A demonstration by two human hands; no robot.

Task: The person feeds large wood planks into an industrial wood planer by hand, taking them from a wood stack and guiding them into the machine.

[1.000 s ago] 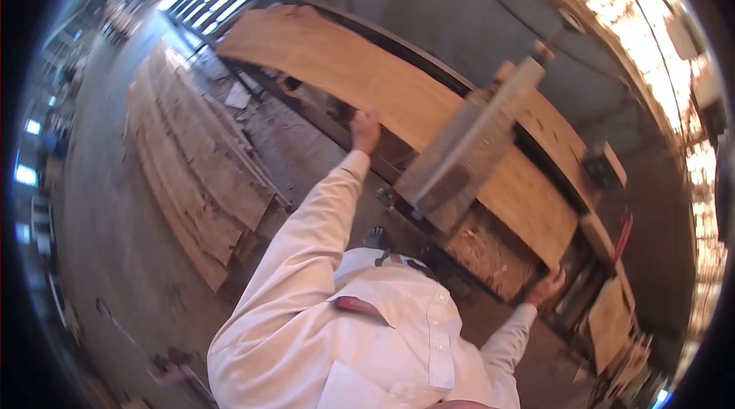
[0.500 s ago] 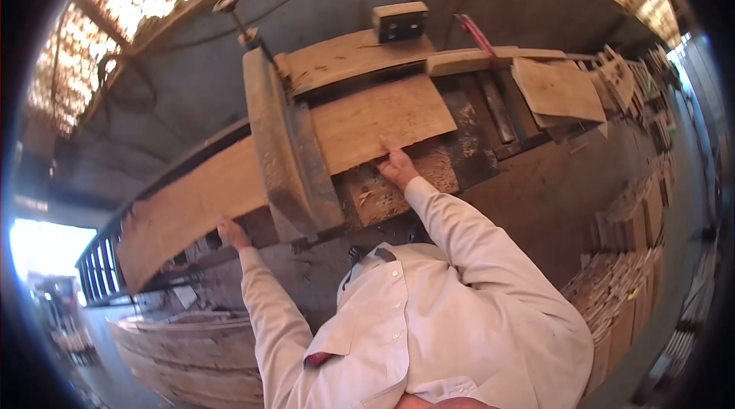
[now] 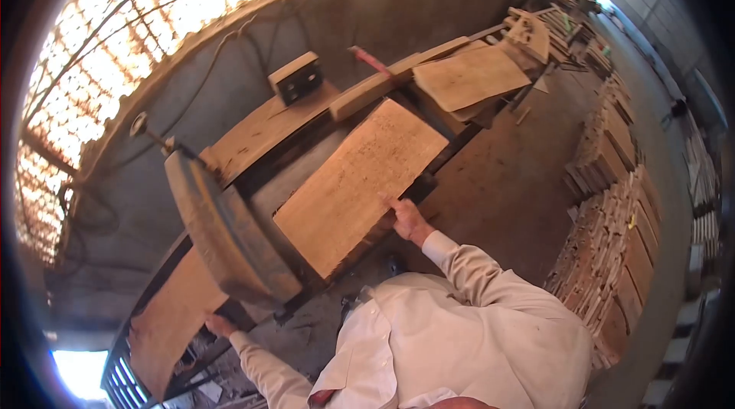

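Observation:
My right hand (image 3: 410, 219) pinches the near edge of a rectangular wooden sheet (image 3: 363, 183), thumb on top. This sheet lies at an angle over the machine bed, to the right of the metal crossbeam (image 3: 222, 225), with a gap between them. To the left of the crossbeam, my left hand (image 3: 220, 325) is closed at the near edge of another thin wooden sheet (image 3: 172, 317), which has a ragged left end. The undersides of both sheets are hidden.
A black switch box (image 3: 298, 84) stands behind the bed. Thin sheets (image 3: 471, 80) lie at its right end, near a red-handled tool (image 3: 370, 59). Stacked boards (image 3: 605, 271) stand on the right. A handwheel (image 3: 138, 124) tops the crossbeam.
The right-hand sheet has come away from the crossbeam and turned, with my right hand still on it. The left-hand sheet stays left of the beam. The whole view has tilted and shifted.

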